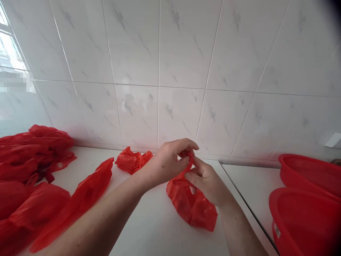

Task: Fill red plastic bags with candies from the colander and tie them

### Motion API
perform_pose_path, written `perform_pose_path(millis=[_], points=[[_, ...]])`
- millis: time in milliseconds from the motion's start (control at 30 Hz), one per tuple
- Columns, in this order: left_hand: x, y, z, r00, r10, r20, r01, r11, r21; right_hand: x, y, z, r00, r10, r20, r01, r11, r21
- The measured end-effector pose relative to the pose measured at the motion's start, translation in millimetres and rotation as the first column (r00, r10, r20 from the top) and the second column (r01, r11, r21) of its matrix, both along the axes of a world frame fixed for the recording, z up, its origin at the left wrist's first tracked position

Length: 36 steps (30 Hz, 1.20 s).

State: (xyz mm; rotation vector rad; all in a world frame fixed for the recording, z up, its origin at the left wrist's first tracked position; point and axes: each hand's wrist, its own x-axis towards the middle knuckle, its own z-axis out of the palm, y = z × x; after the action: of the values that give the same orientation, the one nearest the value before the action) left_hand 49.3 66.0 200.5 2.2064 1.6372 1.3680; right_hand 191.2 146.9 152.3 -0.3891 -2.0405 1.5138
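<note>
A red plastic bag hangs crumpled below my two hands, just over the white tabletop. My left hand is closed on the bag's twisted upper part, thumb and fingers pinched together. Close beside it, my right hand pinches the same twisted strip a little lower, with the thumb toward me. Part of the strip loops between the two hands. My fingers hide some of the grip. Behind my left wrist lies another crumpled red plastic bag.
A heap of red plastic bags covers the left side, with a long flattened red bag beside my left forearm. Two red plastic basins stand at the right, past a seam in the tabletop. A tiled wall rises behind.
</note>
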Motion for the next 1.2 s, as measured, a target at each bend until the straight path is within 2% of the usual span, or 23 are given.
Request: perform_pose_path(millis=[67,100,200,267,367,433,500,567,667,767,867,933,1000,1067,1200], points=[[6.3,-0.8,-4.6,0.990,-0.097,0.099,0.096,0.995,0.016,-4.4,0.4,-2.0,1.000,-0.030,-0.008,0.030,0.999,0.016],[7.9,-1.0,-8.2,0.989,-0.100,0.107,0.094,0.993,0.065,-6.5,1.7,-3.6,0.997,-0.065,-0.038,0.065,0.998,-0.001],[6.3,-0.1,-25.5,0.997,0.036,0.073,-0.056,0.955,0.291,-11.2,6.8,-9.0,0.972,-0.194,-0.131,0.184,0.979,-0.084],[2.6,2.5,-40.4,0.995,0.090,0.053,-0.103,0.938,0.330,-12.1,9.3,-11.4,0.953,-0.249,-0.174,0.224,0.963,-0.150],[-1.3,8.5,-60.5,0.997,0.076,0.026,-0.080,0.967,0.243,-10.5,11.1,-11.8,0.960,-0.208,-0.188,0.173,0.967,-0.189],[-2.6,12.3,-67.9,0.994,0.089,0.061,-0.101,0.972,0.214,-7.7,12.8,-10.9,0.977,-0.155,-0.147,0.135,0.982,-0.135],[-4.1,14.7,-69.9,0.981,0.115,0.157,-0.142,0.974,0.178,-3.9,16.4,-10.5,0.986,-0.137,-0.100,0.130,0.989,-0.073],[-5.9,15.9,-69.4,0.948,0.116,0.298,-0.149,0.984,0.094,0.3,21.9,-11.7,0.990,-0.115,-0.085,0.110,0.992,-0.064],[-7.5,17.3,-70.6,0.853,0.036,0.521,-0.001,0.998,-0.066,5.3,31.0,-15.0,0.996,-0.006,-0.092,-0.003,0.995,-0.105],[-6.6,19.9,-75.0,0.744,-0.011,0.668,0.154,0.976,-0.156,7.4,35.5,-15.3,0.994,0.050,-0.099,-0.061,0.993,-0.106],[-4.6,21.8,-76.3,0.669,0.039,0.742,0.158,0.968,-0.193,7.1,32.5,-11.0,0.998,0.003,-0.059,-0.007,0.998,-0.065],[-3.7,22.0,-74.8,0.628,0.065,0.776,0.141,0.970,-0.196,5.2,28.3,-8.6,0.997,-0.073,0.010,0.073,0.997,-0.005],[-3.1,21.3,-73.1,0.620,0.067,0.781,0.123,0.976,-0.182,1.6,24.8,-8.9,0.982,-0.169,0.085,0.164,0.985,0.056],[-2.5,19.9,-72.3,0.651,0.052,0.757,0.114,0.980,-0.166,-3.0,24.0,-12.0,0.956,-0.261,0.133,0.247,0.963,0.111],[0.1,16.0,-73.4,0.765,0.069,0.640,0.062,0.982,-0.181,-10.4,28.9,-19.3,0.909,-0.387,0.154,0.352,0.911,0.214]])
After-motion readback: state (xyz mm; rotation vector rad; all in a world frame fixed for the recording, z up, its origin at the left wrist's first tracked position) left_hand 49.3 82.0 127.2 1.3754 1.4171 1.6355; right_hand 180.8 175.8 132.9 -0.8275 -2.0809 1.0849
